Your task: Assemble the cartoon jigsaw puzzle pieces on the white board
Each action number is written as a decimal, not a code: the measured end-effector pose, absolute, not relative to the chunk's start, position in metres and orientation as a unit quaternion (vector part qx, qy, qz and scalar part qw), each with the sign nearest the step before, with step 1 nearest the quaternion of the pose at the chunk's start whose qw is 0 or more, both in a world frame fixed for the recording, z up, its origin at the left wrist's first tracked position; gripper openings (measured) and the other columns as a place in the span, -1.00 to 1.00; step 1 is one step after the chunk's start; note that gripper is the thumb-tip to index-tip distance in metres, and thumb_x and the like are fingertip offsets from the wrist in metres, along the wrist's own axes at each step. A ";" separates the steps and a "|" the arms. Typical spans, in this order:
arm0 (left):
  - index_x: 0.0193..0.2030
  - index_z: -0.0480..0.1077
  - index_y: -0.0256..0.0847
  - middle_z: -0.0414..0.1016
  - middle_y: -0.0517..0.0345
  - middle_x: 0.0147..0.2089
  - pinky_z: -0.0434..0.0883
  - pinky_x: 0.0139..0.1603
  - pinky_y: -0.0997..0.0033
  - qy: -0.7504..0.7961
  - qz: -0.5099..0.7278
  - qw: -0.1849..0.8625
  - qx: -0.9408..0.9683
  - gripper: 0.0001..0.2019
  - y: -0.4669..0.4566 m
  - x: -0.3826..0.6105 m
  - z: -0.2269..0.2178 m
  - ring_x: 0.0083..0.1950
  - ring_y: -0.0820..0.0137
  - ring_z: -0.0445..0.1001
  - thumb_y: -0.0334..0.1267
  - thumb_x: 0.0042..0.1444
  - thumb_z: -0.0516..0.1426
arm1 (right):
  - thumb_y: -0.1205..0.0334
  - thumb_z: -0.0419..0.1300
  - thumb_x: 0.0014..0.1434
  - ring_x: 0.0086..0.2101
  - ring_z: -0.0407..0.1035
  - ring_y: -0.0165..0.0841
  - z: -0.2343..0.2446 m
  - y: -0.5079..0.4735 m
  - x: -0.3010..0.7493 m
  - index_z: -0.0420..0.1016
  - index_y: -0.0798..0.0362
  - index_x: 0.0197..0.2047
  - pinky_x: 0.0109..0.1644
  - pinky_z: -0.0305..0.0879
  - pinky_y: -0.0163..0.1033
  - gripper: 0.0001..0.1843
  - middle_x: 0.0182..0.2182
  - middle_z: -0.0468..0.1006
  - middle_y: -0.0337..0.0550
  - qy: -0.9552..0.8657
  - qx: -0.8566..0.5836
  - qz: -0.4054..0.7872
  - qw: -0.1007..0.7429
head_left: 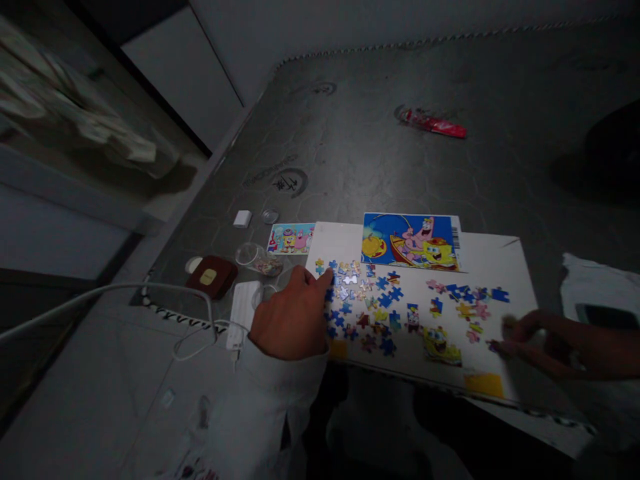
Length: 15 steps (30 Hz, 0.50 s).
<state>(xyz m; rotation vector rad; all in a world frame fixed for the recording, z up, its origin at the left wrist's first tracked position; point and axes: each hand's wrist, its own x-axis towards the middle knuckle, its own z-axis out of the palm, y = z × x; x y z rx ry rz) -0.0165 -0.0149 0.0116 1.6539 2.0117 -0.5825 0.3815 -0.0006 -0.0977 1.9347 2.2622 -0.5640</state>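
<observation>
Barcode edges card near puzzle pieces.

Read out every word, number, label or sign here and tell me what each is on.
Nothing reads clearly enough to quote.
Mat: dark characters, too blurred.
Brown box: label too small.
Large card: barcode, any digits too small.
Puzzle pieces: no lettering I can make out.

The left sleeve is pale, long and loose, ending in a plain cuff. Right of that sleeve, dark legwear shows, its cut lost in shadow.
</observation>
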 end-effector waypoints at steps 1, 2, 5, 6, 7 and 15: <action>0.76 0.16 0.27 0.37 -0.19 0.59 0.73 0.11 -0.18 0.731 -0.218 0.237 0.601 -0.08 -0.015 -0.016 0.013 0.12 -0.08 0.75 -0.30 0.32 0.32 | -0.68 0.11 0.27 -0.59 0.29 -0.21 -0.095 0.000 0.381 0.60 -0.23 -0.27 -0.55 0.30 -0.17 -0.31 -0.59 0.39 -0.21 0.744 0.639 -0.184 0.057; 0.76 0.15 0.28 0.36 -0.19 0.59 0.73 0.12 -0.19 0.728 -0.225 0.242 0.600 -0.09 -0.014 -0.015 0.014 0.13 -0.09 0.75 -0.30 0.34 0.30 | -0.68 0.12 0.26 -0.60 0.29 -0.21 -0.093 0.001 0.381 0.61 -0.24 -0.25 -0.56 0.29 -0.17 -0.31 -0.59 0.38 -0.22 0.742 0.642 -0.184 0.058; 0.74 0.18 0.26 0.33 -0.21 0.61 0.73 0.14 -0.22 0.717 -0.235 0.264 0.601 -0.17 -0.013 -0.008 0.019 0.15 -0.11 0.75 -0.31 0.39 0.24 | -0.67 0.13 0.24 -0.59 0.35 -0.18 -0.090 0.009 0.388 0.63 -0.24 -0.20 -0.54 0.34 -0.13 -0.32 -0.57 0.46 -0.21 0.729 0.650 -0.206 0.063; 0.74 0.17 0.25 0.32 -0.22 0.62 0.73 0.13 -0.22 0.713 -0.238 0.271 0.602 -0.16 -0.012 -0.005 0.021 0.15 -0.11 0.76 -0.31 0.39 0.25 | -0.68 0.13 0.21 -0.57 0.40 -0.16 -0.090 0.013 0.391 0.63 -0.24 -0.20 -0.51 0.39 -0.11 -0.31 -0.54 0.52 -0.18 0.719 0.650 -0.236 0.071; 0.75 0.16 0.25 0.31 -0.23 0.63 0.74 0.13 -0.21 0.709 -0.241 0.276 0.603 -0.13 -0.012 -0.002 0.022 0.15 -0.11 0.76 -0.32 0.37 0.27 | -0.70 0.14 0.16 -0.53 0.48 -0.13 -0.090 0.017 0.395 0.63 -0.23 -0.19 -0.47 0.45 -0.07 -0.29 -0.49 0.60 -0.15 0.704 0.646 -0.281 0.089; 0.77 0.10 0.26 0.39 -0.22 0.61 0.73 0.19 -0.21 0.699 -0.246 0.286 0.608 0.08 -0.015 0.007 0.022 0.24 -0.19 0.75 -0.27 0.19 0.45 | -0.78 0.15 0.10 -0.57 0.43 -0.14 -0.093 0.023 0.402 0.61 -0.21 -0.21 -0.49 0.42 -0.06 -0.21 -0.51 0.57 -0.12 0.702 0.628 -0.308 0.135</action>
